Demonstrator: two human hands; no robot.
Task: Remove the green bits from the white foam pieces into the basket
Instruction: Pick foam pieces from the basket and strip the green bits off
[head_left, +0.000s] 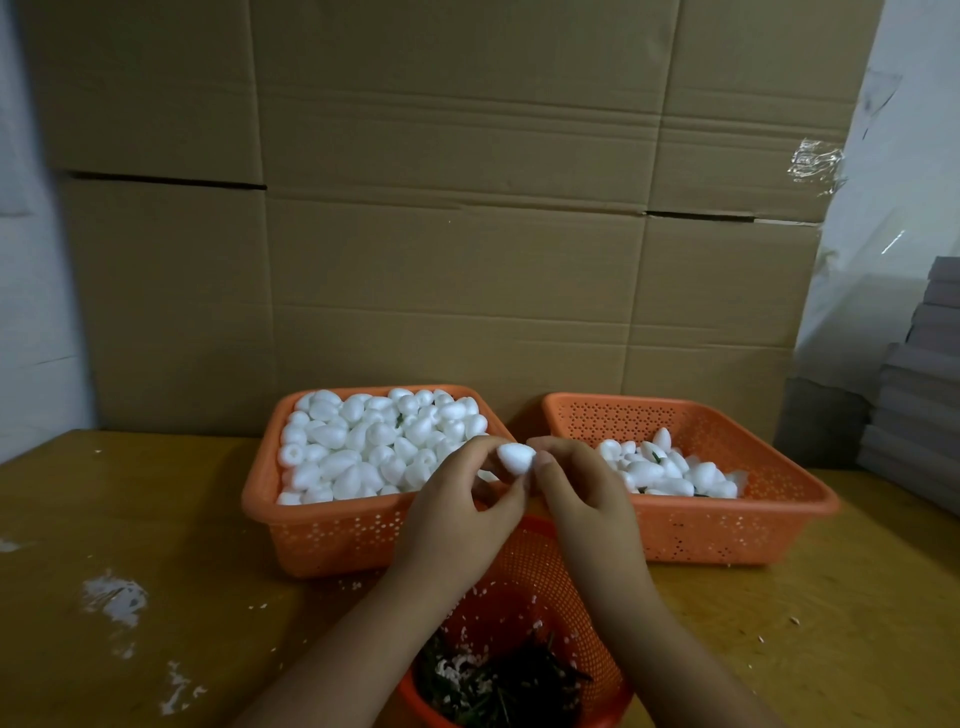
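Both hands hold one white foam piece (516, 458) in the air, above the gap between the two rectangular baskets: the left hand (457, 512) pinches it from the left with curled fingers, and the right hand (584, 499) pinches its right end. No green bit shows on this piece; it may be hidden under the fingers. The round basket (524, 571) with the green bits (498, 686) stands directly below the wrists. In my judgement the foam may crumble if the pinch is too hard, and a pulled bit can fall on the tabletop (156, 519) if the hands drift forward. The full left basket (332, 535) and the right basket (727, 525) stand close on both sides, so free room is mostly above and toward the person.
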